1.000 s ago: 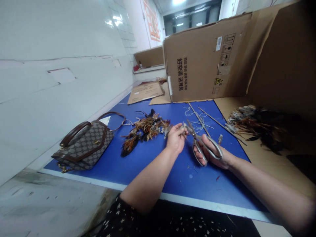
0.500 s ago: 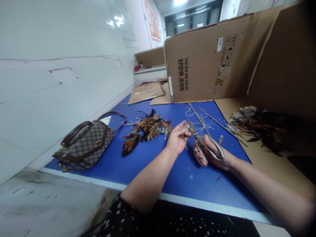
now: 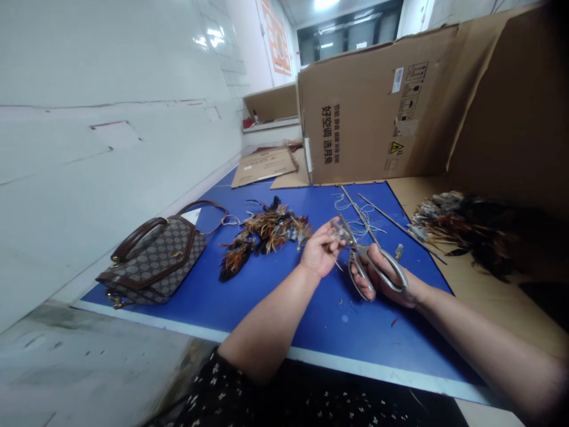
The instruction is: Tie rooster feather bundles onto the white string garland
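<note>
There are two hands (image 3: 320,252), one pair of scissors (image 3: 354,245), two long sticks (image 3: 402,228), two feather piles (image 3: 267,232).

Black clothing (image 3: 329,409) with pale floral marks is worn, its left sleeve (image 3: 217,379) ending near the elbow.

Left of the scissors (image 3: 353,244), the left hand (image 3: 320,254) partly hides the wispy tuft (image 3: 336,231) it pinches, too blurred to make out. The scissors' handles cover part of the right hand (image 3: 397,296). Right of the scissors, the feather pile (image 3: 480,228) sinks into shadow; below them, specks (image 3: 341,301) are too small to identify.
</note>
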Demonstrator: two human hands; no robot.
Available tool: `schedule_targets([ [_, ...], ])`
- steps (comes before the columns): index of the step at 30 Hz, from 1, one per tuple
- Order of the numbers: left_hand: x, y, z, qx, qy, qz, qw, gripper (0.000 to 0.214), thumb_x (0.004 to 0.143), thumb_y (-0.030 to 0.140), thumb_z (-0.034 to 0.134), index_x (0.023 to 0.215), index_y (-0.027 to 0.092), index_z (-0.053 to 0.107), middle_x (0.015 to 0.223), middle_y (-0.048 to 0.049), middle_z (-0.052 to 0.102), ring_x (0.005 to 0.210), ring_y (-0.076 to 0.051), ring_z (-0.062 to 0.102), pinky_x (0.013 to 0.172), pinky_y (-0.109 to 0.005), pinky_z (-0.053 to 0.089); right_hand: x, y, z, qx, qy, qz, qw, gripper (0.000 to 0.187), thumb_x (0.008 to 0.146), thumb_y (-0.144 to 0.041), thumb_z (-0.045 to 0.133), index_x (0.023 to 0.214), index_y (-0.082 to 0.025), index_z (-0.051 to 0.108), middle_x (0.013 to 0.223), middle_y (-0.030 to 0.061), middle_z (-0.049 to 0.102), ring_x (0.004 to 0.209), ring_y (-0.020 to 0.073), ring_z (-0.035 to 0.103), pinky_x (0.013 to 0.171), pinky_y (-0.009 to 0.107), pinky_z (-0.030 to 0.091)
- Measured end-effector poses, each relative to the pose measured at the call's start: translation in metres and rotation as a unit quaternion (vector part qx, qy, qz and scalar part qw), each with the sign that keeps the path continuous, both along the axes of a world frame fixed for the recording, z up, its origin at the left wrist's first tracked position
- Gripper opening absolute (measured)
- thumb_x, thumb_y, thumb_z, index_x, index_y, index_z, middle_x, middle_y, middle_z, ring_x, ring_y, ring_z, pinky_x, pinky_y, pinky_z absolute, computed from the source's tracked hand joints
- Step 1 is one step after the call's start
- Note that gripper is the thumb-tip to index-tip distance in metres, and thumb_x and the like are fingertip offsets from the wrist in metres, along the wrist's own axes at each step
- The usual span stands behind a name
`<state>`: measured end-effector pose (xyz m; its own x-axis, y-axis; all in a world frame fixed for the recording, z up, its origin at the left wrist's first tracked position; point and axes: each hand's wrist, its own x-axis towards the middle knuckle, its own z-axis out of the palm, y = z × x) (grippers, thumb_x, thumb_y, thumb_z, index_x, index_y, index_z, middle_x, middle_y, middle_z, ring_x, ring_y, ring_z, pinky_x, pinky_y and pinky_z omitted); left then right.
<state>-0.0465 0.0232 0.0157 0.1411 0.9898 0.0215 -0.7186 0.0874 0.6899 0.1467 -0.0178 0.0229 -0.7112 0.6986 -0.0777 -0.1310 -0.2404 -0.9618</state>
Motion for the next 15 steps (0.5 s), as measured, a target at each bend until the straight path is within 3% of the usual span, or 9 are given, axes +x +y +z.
schedule_targets([
  [5, -0.0014, 0.0002, -0.0015, -0.003, 0.013, -0.004, 1.000, 0.051, 0.065, 0.007, 0.065, 0.114, 0.017, 0.071, 0.088, -0.0016, 0.064, 0.051, -0.004, 0.039, 0.071, -0.025, 0.051, -0.0010, -0.0006, 0.0007, 0.008, 0.004, 0.000, 1.000, 0.068, 0.096, -0.082, 0.033, 0.096, -0.019, 0.059, 0.069, 0.0009, 0.055, 0.052, 0.0144, 0.051, 0.054, 0.029, 0.042],
  [15, -0.0010, 0.0011, -0.0035, 0.013, 0.033, 0.007, 0.999, 0.056, 0.065, 0.006, 0.062, 0.118, 0.018, 0.072, 0.088, -0.0004, 0.064, 0.050, -0.004, 0.037, 0.077, -0.027, 0.051, -0.0037, -0.0027, -0.0033, -0.026, 0.048, 0.006, 0.998, 0.072, 0.093, -0.086, 0.029, 0.100, -0.020, 0.057, 0.068, 0.0006, 0.053, 0.050, 0.0145, 0.049, 0.052, 0.029, 0.041],
])
